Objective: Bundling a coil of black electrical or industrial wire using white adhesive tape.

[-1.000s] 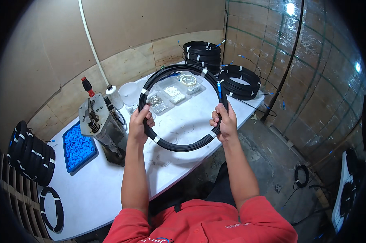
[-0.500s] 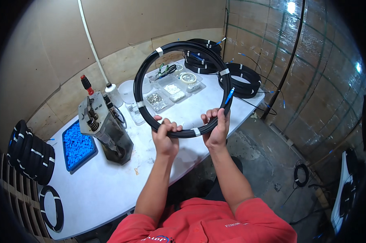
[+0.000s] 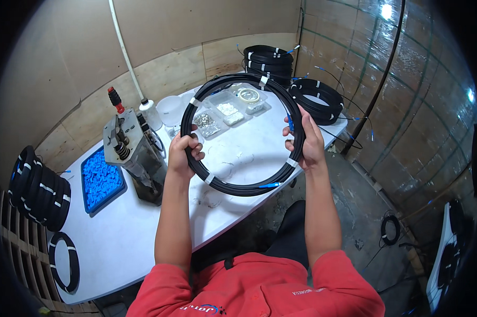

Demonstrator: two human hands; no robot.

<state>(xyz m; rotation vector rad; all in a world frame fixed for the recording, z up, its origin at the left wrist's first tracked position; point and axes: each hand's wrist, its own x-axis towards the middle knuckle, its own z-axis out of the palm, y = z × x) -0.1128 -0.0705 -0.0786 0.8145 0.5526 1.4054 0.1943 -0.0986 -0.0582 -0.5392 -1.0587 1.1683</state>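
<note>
A large coil of black cable [image 3: 233, 188], bound with several white tape bands, is held up over the table in front of me. My left hand [image 3: 184, 151] grips its left side, fingers wrapped round the strands. On the opposite side my right hand [image 3: 310, 141] is closed round the coil, thumb along the outside and fingertips showing inside the ring. A blue connector [image 3: 290, 123] sits by the right fingers. Another blue connector [image 3: 270, 185] with a white tip lies along the bottom of the ring.
On the white table [image 3: 127, 248] stand a metal hand press [image 3: 135, 153] with a red-black handle, a tray of blue pieces [image 3: 101, 179] and clear boxes of small parts [image 3: 229, 113]. Cable coils are stacked back right [image 3: 267, 61] and at the left [image 3: 40, 187]. A wrapped wall [image 3: 375, 79] rises at right.
The coil has turned and come lower and nearer. My hands have shifted from its bottom edge out to its left and right sides. A blue connector now shows at the bottom.
</note>
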